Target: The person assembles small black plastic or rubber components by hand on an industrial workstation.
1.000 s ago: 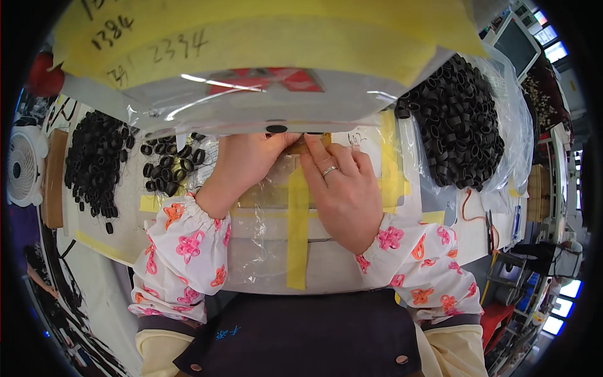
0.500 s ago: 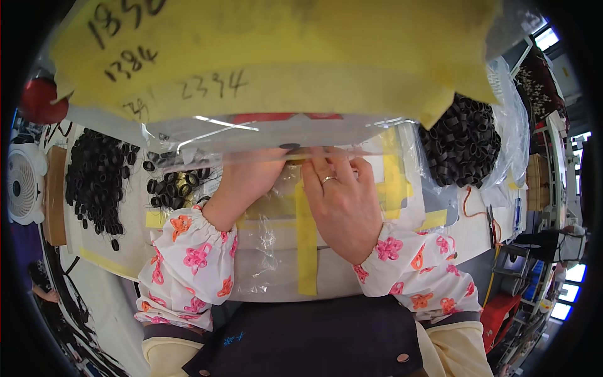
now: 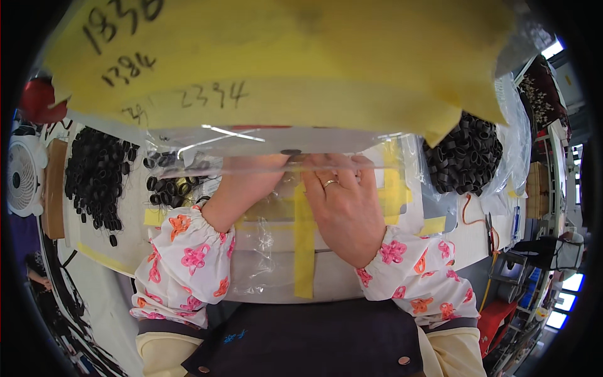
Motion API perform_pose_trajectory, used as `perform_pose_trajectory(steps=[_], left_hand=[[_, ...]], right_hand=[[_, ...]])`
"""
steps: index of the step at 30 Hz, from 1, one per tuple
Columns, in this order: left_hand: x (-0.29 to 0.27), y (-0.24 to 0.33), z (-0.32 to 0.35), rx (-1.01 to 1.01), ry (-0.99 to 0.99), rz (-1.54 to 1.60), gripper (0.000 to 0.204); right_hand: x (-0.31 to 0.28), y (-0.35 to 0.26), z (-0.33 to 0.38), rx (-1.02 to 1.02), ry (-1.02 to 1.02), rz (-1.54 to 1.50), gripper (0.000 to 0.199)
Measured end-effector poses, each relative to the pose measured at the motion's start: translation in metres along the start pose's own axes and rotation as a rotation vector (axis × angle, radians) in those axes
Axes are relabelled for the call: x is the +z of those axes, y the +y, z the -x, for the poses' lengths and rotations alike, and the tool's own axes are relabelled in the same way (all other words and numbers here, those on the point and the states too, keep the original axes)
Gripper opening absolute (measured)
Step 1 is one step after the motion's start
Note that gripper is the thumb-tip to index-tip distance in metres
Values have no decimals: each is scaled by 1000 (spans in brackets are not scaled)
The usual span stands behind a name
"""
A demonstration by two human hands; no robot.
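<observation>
My left hand (image 3: 248, 191) reaches in from the left, its fingers pressed together and their tips hidden behind the edge of a clear plastic guard (image 3: 326, 164). Beside it, my right hand (image 3: 347, 217), with a ring on one finger, has its fingers bent toward the same spot. The fingertips of both hands nearly meet under the guard. Whatever they pinch there is too hidden to make out. A small dark oval (image 3: 290, 151) shows just above the left fingertips; I cannot tell whether it is held. Yellow tape (image 3: 304, 251) runs down the plastic-covered worktop (image 3: 264, 286) between my wrists.
A yellow sheet with handwriting (image 3: 282, 56) overhangs the hands. Black rings with loose threads (image 3: 97, 176) lie far left, and a smaller group (image 3: 166, 191) lies nearer. More black rings (image 3: 465, 154) fill a clear bag at right. Scissors (image 3: 490, 232) lie beyond; a white fan (image 3: 25, 176) stands left.
The view has shifted slightly, so the guard and sheet sit a little lower. Both hands stay together at the same place, with only small finger movement.
</observation>
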State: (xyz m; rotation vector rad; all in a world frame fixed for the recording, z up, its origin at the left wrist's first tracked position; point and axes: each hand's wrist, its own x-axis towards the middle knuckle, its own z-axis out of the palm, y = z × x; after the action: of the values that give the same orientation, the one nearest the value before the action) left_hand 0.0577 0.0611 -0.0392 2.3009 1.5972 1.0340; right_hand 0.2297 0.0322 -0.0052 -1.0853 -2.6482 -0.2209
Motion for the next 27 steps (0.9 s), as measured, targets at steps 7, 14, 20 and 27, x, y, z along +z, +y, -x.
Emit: perform_pose_trajectory(steps=[7,14,20,27], left_hand=[[5,-2,5,-85,-13,7,15],[-1,4,2,-142,5,72,14],[-8,7,-2,-89,41,148,13],[-7,20,-8,-413,-42,220,19]], right_hand=[[1,0,0,10,16,19,34],[3,-2,-1,-8,-4,2,33],[6,-3,-3,17,49,-23,33],[5,0,4,40,92,3,31]])
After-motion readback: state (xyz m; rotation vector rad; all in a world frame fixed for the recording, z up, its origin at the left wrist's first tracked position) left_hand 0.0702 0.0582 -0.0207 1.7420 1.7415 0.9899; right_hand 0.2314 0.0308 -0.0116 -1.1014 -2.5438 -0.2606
